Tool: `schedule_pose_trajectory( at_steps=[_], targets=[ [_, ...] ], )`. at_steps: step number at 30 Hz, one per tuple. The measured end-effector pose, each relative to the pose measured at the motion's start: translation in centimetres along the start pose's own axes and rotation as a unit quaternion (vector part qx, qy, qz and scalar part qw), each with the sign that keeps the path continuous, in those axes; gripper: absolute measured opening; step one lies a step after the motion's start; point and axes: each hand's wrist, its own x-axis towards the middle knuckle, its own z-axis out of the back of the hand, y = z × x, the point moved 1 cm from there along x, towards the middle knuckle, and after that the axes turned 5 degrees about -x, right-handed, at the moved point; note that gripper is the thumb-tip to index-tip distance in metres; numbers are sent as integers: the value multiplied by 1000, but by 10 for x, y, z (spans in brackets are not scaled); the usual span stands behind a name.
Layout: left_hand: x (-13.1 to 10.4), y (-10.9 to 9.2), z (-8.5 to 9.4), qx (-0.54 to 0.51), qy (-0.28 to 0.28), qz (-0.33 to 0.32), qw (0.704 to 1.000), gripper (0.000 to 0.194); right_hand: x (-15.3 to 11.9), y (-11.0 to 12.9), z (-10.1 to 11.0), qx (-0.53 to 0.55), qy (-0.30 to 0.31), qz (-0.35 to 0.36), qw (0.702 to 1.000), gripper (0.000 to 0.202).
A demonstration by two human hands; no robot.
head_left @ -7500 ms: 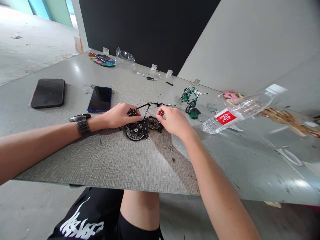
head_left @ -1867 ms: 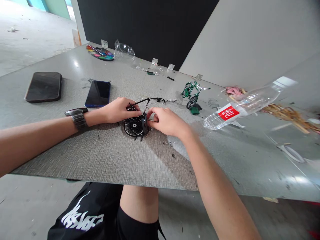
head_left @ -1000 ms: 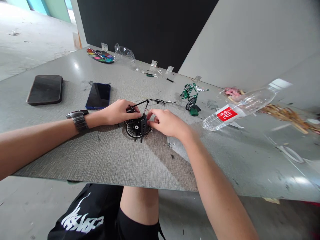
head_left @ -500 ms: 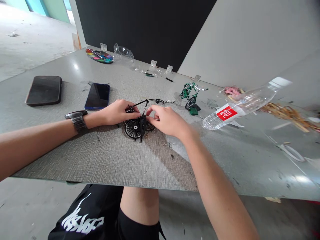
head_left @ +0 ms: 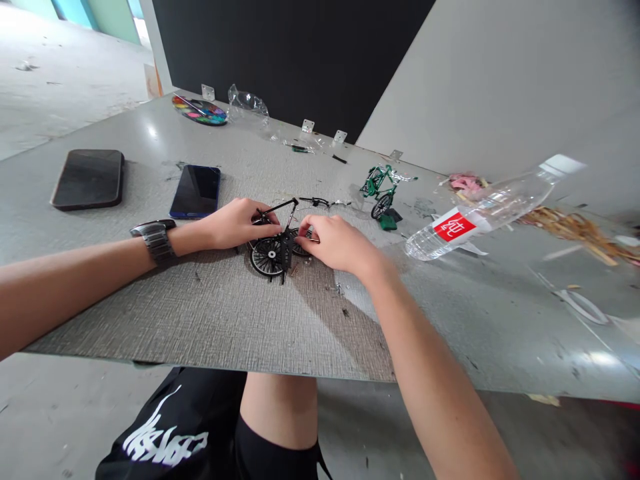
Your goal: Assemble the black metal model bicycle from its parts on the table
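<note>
A black miniature bicycle (head_left: 287, 250), partly assembled, stands tilted on the table between my hands. My left hand (head_left: 247, 223) grips its frame from the left, with thumb and fingers closed around the bars. A spoked wheel (head_left: 269, 255) shows below that thumb. My right hand (head_left: 327, 241) is at the bicycle's right side, its thumb and forefinger pinched beside a second wheel. Whatever is in that pinch is too small to make out. Just beyond lies a black handlebar piece (head_left: 316, 202). Small loose bits (head_left: 340, 288) lie in front of my right hand.
A green miniature bicycle (head_left: 381, 189) stands to the right, near a clear plastic bottle (head_left: 493, 207) lying on its side. At the left are a blue phone (head_left: 196, 191) and a dark flat case (head_left: 89, 179). A paint palette (head_left: 200, 111) and clear packaging (head_left: 247, 107) lie at the back.
My right hand has drawn slightly right and down from the frame, uncovering more of the second wheel. My left hand keeps its grip on the black bicycle.
</note>
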Motion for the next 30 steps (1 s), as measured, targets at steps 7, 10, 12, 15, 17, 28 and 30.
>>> schedule_pose_trajectory(
  at_steps=[7, 10, 12, 15, 17, 28, 30],
  targets=[
    [0, 0, 0, -9, 1, -4, 1000, 38, 1, 2, -1, 27, 24, 10, 999, 32],
    [0, 0, -1, -5, 0, -1, 1000, 38, 2, 4, -3, 32, 23, 26, 999, 23],
    [0, 0, -1, 2, -2, 3, 1000, 39, 2, 5, -4, 33, 19, 45, 998, 17],
    [0, 0, 0, 5, -4, 1, 1000, 39, 1, 7, -3, 34, 7, 62, 997, 13],
    [0, 0, 0, 1, -2, -5, 1000, 39, 0, 5, -2, 26, -13, 52, 998, 23],
    [1, 0, 0, 1, 1, 3, 1000, 39, 2, -3, -4, 18, 6, -9, 1000, 40],
    [1, -1, -1, 1, 0, 5, 1000, 39, 2, -1, -4, 18, 4, -8, 1000, 39]
  ],
)
